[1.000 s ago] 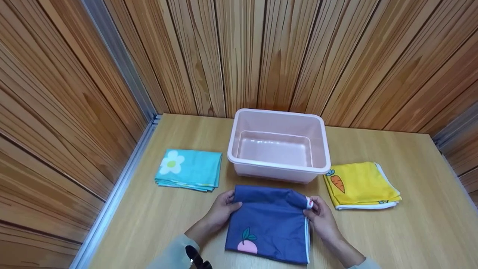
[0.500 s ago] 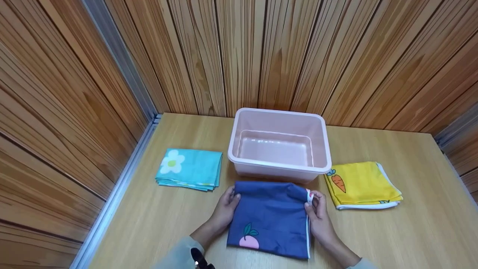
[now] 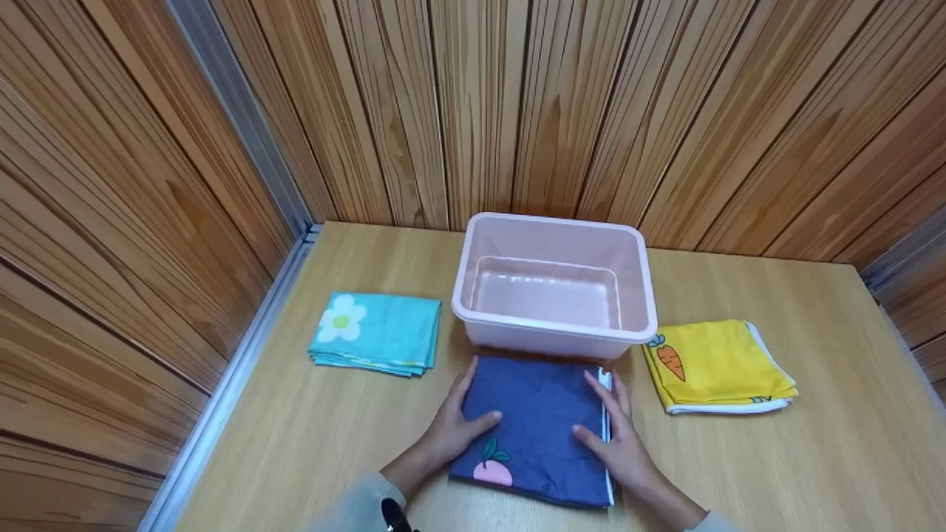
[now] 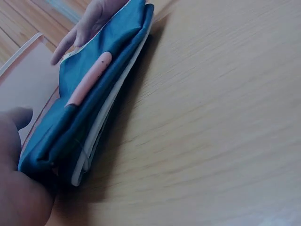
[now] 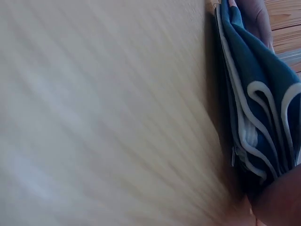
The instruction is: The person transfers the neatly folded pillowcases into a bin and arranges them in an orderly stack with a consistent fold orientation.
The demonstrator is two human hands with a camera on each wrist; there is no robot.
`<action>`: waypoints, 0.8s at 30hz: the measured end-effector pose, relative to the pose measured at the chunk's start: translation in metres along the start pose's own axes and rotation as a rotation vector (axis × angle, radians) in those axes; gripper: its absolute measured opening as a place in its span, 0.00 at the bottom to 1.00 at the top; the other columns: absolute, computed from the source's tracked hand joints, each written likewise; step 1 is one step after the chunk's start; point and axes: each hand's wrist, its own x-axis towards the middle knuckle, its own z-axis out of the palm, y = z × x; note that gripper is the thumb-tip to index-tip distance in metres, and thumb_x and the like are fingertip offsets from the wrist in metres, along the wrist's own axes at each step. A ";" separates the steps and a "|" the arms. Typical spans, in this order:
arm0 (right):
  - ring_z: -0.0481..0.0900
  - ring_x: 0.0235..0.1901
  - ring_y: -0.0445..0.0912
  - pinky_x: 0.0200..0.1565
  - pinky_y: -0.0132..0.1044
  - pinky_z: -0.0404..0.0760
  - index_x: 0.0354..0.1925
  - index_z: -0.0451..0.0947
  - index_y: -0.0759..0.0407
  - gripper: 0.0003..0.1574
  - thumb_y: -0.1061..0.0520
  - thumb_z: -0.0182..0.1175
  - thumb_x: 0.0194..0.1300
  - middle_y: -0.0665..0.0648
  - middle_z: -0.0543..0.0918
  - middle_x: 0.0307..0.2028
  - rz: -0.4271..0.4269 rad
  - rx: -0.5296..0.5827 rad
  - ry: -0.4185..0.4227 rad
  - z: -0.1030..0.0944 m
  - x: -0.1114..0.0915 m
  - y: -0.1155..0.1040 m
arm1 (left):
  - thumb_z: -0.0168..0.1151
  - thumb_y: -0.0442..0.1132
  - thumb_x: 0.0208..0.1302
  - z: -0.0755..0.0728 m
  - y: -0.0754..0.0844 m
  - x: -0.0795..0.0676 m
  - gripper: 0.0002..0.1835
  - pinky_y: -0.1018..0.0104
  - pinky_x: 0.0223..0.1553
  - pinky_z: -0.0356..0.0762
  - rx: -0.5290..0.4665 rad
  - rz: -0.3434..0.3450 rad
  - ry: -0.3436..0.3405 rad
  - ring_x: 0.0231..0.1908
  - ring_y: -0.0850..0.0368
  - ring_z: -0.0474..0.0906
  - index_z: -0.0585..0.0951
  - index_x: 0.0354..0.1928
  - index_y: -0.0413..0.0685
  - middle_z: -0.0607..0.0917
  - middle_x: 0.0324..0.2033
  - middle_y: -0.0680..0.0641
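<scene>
While my forearms (image 3: 409, 467) slanted inward, my left hand (image 3: 452, 427) and right hand (image 3: 619, 442) flanked the folded navy cloth (image 3: 536, 414). Thumbs spread, fingers nearly straight, both touched it

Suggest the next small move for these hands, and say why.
Probably have the right hand press down the right edge of the navy cloth while the left hand steadies the opposite side: both hands flank the cloth, and the right wrist view shows its white-edged layers gaping loosely.
</scene>
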 end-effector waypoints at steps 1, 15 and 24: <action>0.28 0.78 0.66 0.69 0.74 0.35 0.79 0.58 0.48 0.47 0.56 0.68 0.68 0.63 0.29 0.80 -0.002 0.001 -0.005 0.001 0.000 0.000 | 0.66 0.48 0.70 0.001 0.000 0.000 0.49 0.36 0.75 0.42 0.014 0.001 -0.005 0.79 0.39 0.37 0.46 0.83 0.58 0.43 0.81 0.44; 0.25 0.78 0.62 0.74 0.63 0.33 0.75 0.63 0.60 0.42 0.74 0.60 0.66 0.64 0.27 0.80 0.041 0.010 -0.045 -0.001 0.001 0.005 | 0.64 0.39 0.71 0.006 -0.002 0.003 0.39 0.38 0.75 0.42 0.055 -0.035 -0.049 0.79 0.36 0.33 0.59 0.80 0.50 0.36 0.81 0.39; 0.25 0.79 0.61 0.75 0.61 0.32 0.71 0.70 0.63 0.37 0.75 0.59 0.66 0.64 0.29 0.81 0.011 0.028 -0.045 -0.001 0.002 0.008 | 0.63 0.37 0.72 0.006 -0.003 0.002 0.38 0.40 0.75 0.44 0.071 -0.013 -0.051 0.79 0.37 0.33 0.59 0.79 0.46 0.37 0.81 0.41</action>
